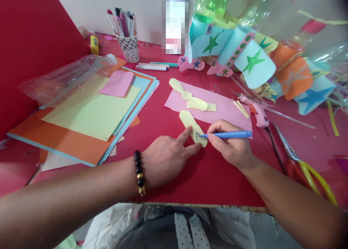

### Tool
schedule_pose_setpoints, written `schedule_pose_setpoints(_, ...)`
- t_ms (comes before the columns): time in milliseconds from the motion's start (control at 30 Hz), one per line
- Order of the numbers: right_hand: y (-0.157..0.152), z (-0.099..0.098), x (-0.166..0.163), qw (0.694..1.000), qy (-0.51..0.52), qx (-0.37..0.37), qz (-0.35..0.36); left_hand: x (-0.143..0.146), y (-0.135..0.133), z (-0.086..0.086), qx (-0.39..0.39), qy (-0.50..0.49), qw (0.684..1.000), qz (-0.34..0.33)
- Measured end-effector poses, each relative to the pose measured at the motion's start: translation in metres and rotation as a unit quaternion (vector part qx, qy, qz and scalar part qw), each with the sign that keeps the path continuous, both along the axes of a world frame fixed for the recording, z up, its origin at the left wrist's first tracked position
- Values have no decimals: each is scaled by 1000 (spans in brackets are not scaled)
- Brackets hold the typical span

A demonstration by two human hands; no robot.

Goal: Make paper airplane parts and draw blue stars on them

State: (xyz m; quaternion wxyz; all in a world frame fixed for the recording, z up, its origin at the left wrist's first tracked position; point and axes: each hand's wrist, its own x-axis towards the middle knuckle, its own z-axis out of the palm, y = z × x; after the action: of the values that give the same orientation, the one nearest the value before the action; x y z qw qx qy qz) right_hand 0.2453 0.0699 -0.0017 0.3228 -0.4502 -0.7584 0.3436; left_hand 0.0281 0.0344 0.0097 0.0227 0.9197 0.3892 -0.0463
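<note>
A pale yellow paper strip with rounded ends [187,119] lies flat on the red table. Two spread fingers of my left hand [168,156] press on its lower part. In my right hand [233,145] a blue marker [235,134] is pinched, its tip touching the strip where a few dark blue lines show. Just beyond lies a pink paper sheet [174,96], bearing a yellow paper propeller shape [199,103] and thin yellow strips [241,109].
Coloured paper sheets [81,145] and a clear plastic bottle [73,76] lie left. A cup of markers [128,47] stands behind. On the right are a pink glue gun [260,114], scissors [301,163] and decorated bottles [231,45]. The table's front edge [201,205] is close.
</note>
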Motion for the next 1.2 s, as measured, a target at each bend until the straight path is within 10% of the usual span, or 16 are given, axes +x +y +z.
schedule_pose_setpoints(1200, 3, -3, 1, 996, -40, 15, -76, 1, 0, 0, -13, 1, 1000, 6)
